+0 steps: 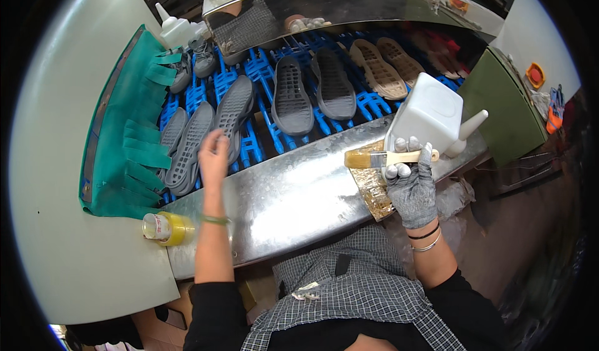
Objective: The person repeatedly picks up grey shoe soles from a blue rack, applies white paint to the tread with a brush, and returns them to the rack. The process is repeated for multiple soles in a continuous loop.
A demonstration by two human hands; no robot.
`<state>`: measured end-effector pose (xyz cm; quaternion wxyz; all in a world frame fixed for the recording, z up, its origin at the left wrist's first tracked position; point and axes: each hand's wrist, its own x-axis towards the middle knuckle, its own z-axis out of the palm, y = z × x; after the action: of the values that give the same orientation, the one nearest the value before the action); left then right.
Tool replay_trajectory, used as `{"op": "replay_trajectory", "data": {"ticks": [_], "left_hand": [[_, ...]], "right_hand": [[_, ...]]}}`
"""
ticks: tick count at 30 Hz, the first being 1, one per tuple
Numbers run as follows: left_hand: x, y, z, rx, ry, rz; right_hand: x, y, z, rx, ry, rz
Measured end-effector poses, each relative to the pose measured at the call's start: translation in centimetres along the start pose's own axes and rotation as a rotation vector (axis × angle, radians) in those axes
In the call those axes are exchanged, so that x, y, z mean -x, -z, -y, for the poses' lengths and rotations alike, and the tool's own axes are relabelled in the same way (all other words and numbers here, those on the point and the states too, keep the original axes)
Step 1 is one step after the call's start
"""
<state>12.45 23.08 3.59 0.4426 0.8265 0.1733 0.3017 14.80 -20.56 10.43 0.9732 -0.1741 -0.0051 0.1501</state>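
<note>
My right hand (412,196), in a grey glove with whitened fingertips, holds a flat paintbrush (374,159) by its pale handle, bristles pointing left. Just beyond that hand a white plastic squeeze bottle (428,110) lies tipped over, its nozzle towards the right. My bare left hand (214,159) is blurred and reaches over the conveyor's near edge. It overlaps a dark grey shoe sole (237,103), with another grey sole (191,147) close on its left. Whether its fingers touch or grip a sole cannot be made out.
Blue conveyor links (266,84) carry more grey soles (292,96), tan soles (379,68) and grey shoes (203,57). A metal ledge (295,196) runs along the front. Green strip curtain (121,131) hangs left; yellow tape rolls (175,228) sit at the ledge's left end. A metal hood (355,11) spans above.
</note>
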Motion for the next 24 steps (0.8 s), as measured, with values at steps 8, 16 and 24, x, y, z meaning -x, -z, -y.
{"op": "replay_trajectory", "data": {"ticks": [8, 16, 24], "left_hand": [[-7.8, 5.0, 9.0, -0.185, 0.796, 0.372], [3.3, 2.3, 2.5, 1.241, 0.828, 0.313], [27.9, -0.2, -6.0, 1.881, 0.955, 0.239]], "right_hand": [[1.2, -1.2, -0.6, 0.070, -0.016, 0.039], [3.5, 0.8, 5.4, 0.133, 0.147, 0.069], [4.4, 2.6, 9.6, 1.082, 0.520, -0.142]]}}
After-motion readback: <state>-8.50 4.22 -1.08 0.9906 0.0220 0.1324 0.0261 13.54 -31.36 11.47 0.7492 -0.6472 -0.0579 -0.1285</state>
